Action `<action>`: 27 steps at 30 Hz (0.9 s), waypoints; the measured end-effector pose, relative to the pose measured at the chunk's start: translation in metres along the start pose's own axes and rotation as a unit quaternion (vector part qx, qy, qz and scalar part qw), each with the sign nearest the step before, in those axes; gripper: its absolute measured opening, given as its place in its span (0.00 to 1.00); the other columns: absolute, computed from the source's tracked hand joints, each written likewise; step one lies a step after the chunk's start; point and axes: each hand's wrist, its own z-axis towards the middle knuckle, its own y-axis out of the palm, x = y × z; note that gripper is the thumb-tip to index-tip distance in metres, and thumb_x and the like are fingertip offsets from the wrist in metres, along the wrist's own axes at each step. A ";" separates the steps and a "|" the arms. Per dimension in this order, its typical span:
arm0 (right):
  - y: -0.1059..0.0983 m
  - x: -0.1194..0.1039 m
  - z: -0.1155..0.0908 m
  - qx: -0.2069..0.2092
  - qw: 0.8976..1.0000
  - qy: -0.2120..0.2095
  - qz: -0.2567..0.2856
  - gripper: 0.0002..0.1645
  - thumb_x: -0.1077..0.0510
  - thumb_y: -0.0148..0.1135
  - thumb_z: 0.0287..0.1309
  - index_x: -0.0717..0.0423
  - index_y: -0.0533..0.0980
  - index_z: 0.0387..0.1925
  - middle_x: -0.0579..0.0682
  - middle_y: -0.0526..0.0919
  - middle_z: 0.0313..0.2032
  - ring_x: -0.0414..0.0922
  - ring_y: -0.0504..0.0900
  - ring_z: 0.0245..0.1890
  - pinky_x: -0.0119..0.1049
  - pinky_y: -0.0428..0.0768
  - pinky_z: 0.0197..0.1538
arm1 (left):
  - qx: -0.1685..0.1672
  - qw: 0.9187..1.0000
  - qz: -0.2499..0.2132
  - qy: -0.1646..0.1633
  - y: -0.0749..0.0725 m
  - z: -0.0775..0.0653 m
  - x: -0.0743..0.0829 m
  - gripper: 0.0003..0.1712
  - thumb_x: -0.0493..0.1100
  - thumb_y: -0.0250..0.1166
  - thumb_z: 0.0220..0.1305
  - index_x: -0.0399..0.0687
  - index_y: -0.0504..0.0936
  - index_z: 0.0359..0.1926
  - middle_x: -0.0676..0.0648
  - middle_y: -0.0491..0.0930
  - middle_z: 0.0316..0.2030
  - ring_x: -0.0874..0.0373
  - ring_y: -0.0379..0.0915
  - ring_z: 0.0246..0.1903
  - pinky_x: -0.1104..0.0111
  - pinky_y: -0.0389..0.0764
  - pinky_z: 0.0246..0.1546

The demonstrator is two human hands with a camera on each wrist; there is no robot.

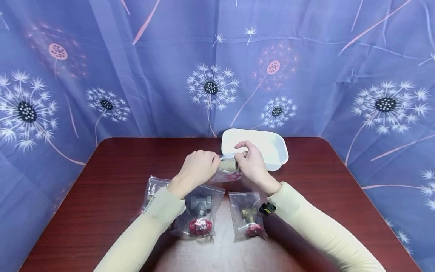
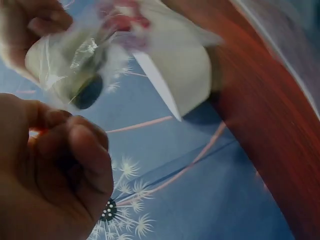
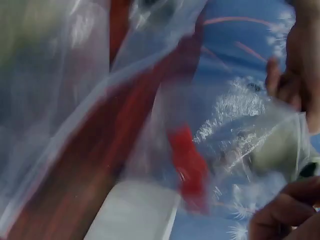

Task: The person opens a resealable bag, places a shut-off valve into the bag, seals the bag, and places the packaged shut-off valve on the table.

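Above the table, both hands hold a clear plastic bag (image 1: 221, 176) by its top edge. My left hand (image 1: 200, 166) pinches the left end and my right hand (image 1: 253, 164) the right end, its index finger raised and bent. Inside the bag is a valve with an olive-beige, rounded body (image 1: 227, 165) and a red handwheel (image 1: 233, 176) hanging below. In the left wrist view the dark round opening of the valve body (image 2: 90, 92) shows through the plastic. Motion blurs the red handwheel (image 3: 190, 170) in the right wrist view.
A white plastic tub (image 1: 280, 151) stands behind the right hand. On the table lie a bagged grey valve (image 1: 200, 206) with red handwheel, a bagged brass valve (image 1: 249, 215) with red handwheel, and another bag (image 1: 154, 185) partly hidden by the left forearm. A patterned curtain (image 1: 163, 94) surrounds the table.
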 end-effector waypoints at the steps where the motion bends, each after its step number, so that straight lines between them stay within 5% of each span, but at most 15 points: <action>1: -0.002 -0.001 0.001 -0.004 1.000 -0.007 -0.017 0.19 0.70 0.49 0.53 0.64 0.71 0.49 0.43 0.65 0.10 0.35 0.60 0.08 0.28 0.58 0.13 | -0.007 1.000 -0.012 -0.003 -0.001 0.000 0.001 0.21 0.44 0.51 0.65 0.54 0.69 0.13 0.54 0.63 0.10 0.57 0.63 0.15 0.64 0.66 0.14; 9: -0.020 -0.004 0.007 -0.086 0.994 0.047 0.048 0.18 0.70 0.48 0.53 0.67 0.71 0.47 0.43 0.61 0.09 0.37 0.57 0.07 0.28 0.56 0.12 | -0.041 0.993 -0.108 -0.024 -0.004 0.002 -0.005 0.25 0.48 0.48 0.73 0.52 0.67 0.16 0.53 0.63 0.12 0.59 0.59 0.16 0.65 0.67 0.21; 17: -0.035 0.004 0.016 -0.168 0.982 0.077 0.031 0.19 0.71 0.53 0.49 0.66 0.73 0.47 0.45 0.64 0.10 0.38 0.60 0.08 0.28 0.57 0.13 | -0.127 0.970 -0.206 -0.006 0.002 -0.006 -0.023 0.26 0.55 0.47 0.76 0.48 0.73 0.22 0.53 0.71 0.12 0.61 0.69 0.14 0.65 0.72 0.22; 23: -0.035 0.014 0.019 -0.150 0.988 0.024 0.013 0.14 0.70 0.52 0.53 0.66 0.75 0.42 0.47 0.66 0.14 0.40 0.64 0.11 0.29 0.62 0.16 | -0.128 0.966 -0.222 -0.021 0.008 -0.011 -0.030 0.27 0.55 0.47 0.76 0.50 0.70 0.19 0.51 0.73 0.11 0.59 0.72 0.14 0.65 0.74 0.21; 27: -0.034 0.017 0.015 -0.141 0.988 -0.048 -0.023 0.10 0.68 0.52 0.61 0.66 0.76 0.43 0.53 0.71 0.18 0.45 0.69 0.15 0.31 0.68 0.20 | -0.119 0.965 -0.232 -0.035 0.009 -0.014 -0.034 0.26 0.54 0.48 0.76 0.47 0.71 0.20 0.48 0.75 0.12 0.58 0.73 0.15 0.64 0.75 0.19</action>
